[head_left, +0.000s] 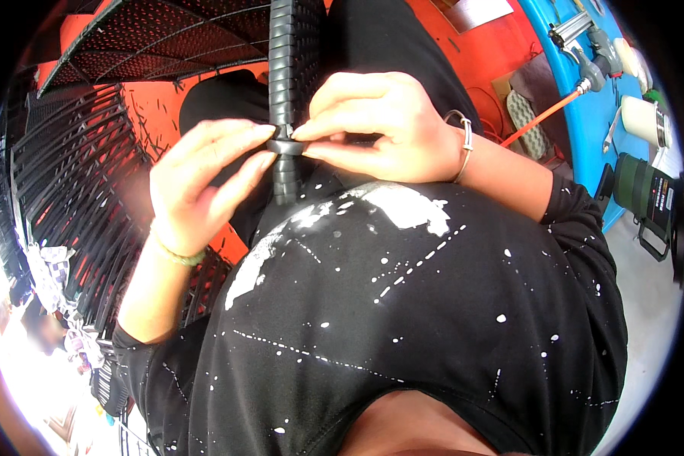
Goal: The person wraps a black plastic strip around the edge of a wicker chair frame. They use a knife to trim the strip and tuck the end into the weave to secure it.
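Looking down past my black paint-flecked shirt (403,304), I see an orange floor (501,53) under everything, littered with short dark offcuts, and a blue surface (585,129) curving along the right edge of the view. I count two woven black frames: one (167,38) lying flat at the top left, another (61,190) curving down the left side with orange showing through its slats. One black wrapped bar (285,83) runs straight down the middle toward my lap. Both my hands meet on it: my left hand (197,186) has its fingertips pinched onto a loose black strip (285,144) where it crosses the bar, and my right hand (380,125) pinches the same strip from the other side, thumb and forefinger closed tight on it. Each wrist carries one bracelet. On the blue surface I count one metal air tool with an orange hose (543,114), one white cup (642,118) and one dark green flask (642,186).
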### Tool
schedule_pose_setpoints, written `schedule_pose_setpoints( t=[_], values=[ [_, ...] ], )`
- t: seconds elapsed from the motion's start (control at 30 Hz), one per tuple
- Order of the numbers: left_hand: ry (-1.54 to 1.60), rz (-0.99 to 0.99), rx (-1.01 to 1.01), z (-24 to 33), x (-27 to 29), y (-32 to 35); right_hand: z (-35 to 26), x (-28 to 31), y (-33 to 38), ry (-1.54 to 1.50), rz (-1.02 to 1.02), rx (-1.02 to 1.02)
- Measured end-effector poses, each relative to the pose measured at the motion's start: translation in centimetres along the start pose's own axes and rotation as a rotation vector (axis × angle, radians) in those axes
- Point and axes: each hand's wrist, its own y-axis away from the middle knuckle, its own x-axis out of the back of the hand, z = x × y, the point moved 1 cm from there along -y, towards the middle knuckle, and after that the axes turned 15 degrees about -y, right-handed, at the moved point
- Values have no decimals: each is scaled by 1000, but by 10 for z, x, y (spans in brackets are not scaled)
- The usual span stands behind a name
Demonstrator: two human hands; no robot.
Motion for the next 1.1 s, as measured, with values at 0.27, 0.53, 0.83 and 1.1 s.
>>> schedule_pose_setpoints(
  t=[0.27,0.53,0.83,1.1],
  values=[
    [-91,227,94,22,-14,7,0,1,-1,54,3,41],
    [-98,285,151,29,-18,2,1,0,0,117,11,69],
    [-136,314,58,24,-23,7,2,-1,2,173,14,113],
    [-57,319,114,18,-24,13,2,-8,4,-79,80,-49]
  ],
)
